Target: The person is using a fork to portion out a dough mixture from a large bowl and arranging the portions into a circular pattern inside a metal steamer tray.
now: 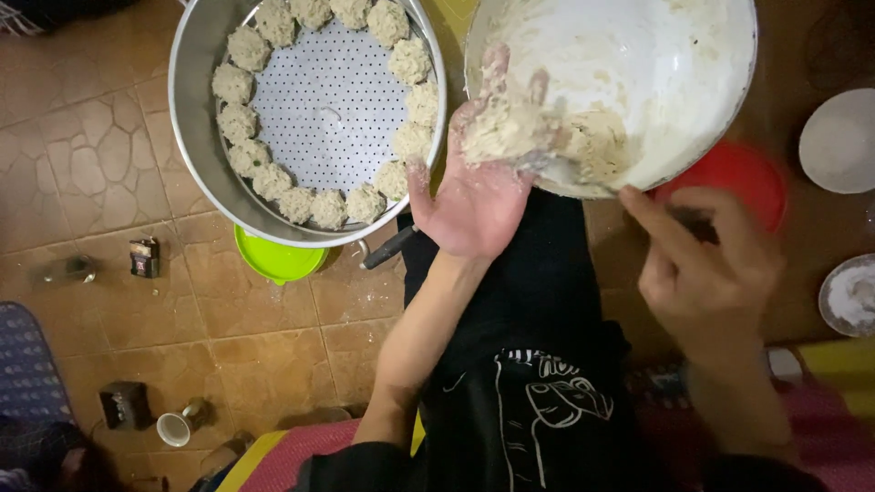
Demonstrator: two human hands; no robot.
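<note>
My left hand (pixel 474 182) is palm up under the rim of a white mixing bowl (pixel 693 55), with a lump of pale dough (pixel 501 132) resting on its fingers. My right hand (pixel 706 264) is beside the bowl's lower edge and holds a metal spoon (pixel 547 169) that scrapes dough from the bowl toward the left palm. To the left stands a round metal steamer tray (pixel 196 137) with a perforated plate (pixel 333 109). Several rough dough balls (pixel 239 118) ring the plate's edge.
A green lid (pixel 273 260) sticks out from under the steamer. A red bowl (pixel 747 169) sits under the mixing bowl. Two white dishes (pixel 838 141), (pixel 852 296) are at the right. A small cup (pixel 173 428) and dark small objects (pixel 144 257) lie on the tiled floor.
</note>
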